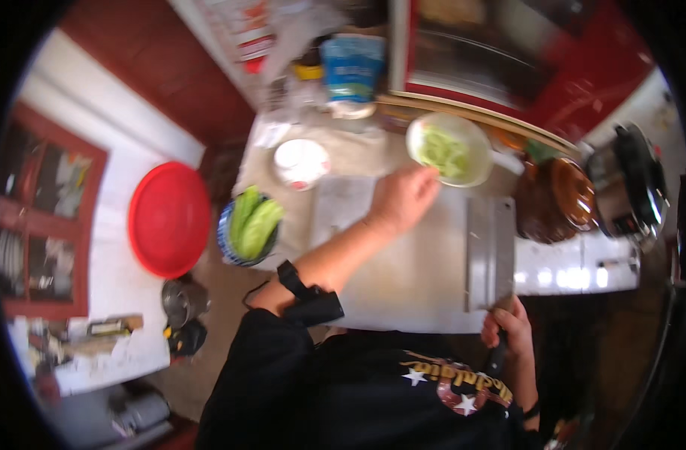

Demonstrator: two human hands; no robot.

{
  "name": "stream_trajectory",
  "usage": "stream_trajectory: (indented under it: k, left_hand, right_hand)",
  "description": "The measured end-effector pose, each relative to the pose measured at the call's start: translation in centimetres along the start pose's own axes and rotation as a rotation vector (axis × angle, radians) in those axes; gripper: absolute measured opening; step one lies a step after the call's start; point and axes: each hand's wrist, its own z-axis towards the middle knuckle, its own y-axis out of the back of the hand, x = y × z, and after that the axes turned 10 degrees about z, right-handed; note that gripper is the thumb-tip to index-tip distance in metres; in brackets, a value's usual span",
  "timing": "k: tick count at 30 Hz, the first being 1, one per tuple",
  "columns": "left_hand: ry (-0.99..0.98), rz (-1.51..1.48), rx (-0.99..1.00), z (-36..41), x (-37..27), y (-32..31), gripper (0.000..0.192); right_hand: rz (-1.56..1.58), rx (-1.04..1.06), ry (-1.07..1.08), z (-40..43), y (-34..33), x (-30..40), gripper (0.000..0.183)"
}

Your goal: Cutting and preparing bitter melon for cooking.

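My left hand (407,197) is at the near rim of a pale bowl (480,140) that holds cut light-green vegetable pieces (444,152). Its fingers are curled and blurred, so whether anything is between them cannot be told. My right hand (507,329) grips the dark handle of a cleaver (491,253), whose wide blade lies over the right side of a whitish cutting board (399,281). Left of the board, a blue-and-white bowl (225,236) holds long pale-green vegetable pieces (258,222).
Behind the board stand a white round container (301,163) and a blue pouch (353,67). A brown lidded pot (551,199) and a dark-lidded metal cooker (627,180) stand at the right. A red round basin or lid (170,219) is at the left wall.
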Motion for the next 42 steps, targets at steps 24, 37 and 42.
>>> stream_trajectory:
  k: [24,37,42]
  left_hand:
    - [-0.036,0.769,-0.187,-10.9,3.4,8.7,0.028]
    - [-0.144,0.550,0.228,-16.8,-3.1,-0.1,0.042]
    - [-0.225,0.558,0.165,-18.3,-0.8,-0.5,0.028]
  right_hand:
    - [-0.247,0.029,0.001,2.3,-3.7,-1.2,0.011]
    - [-1.769,0.146,0.598,1.4,-3.2,-3.1,0.047]
    - [-1.822,0.173,0.627,0.7,-2.8,-3.7,0.056]
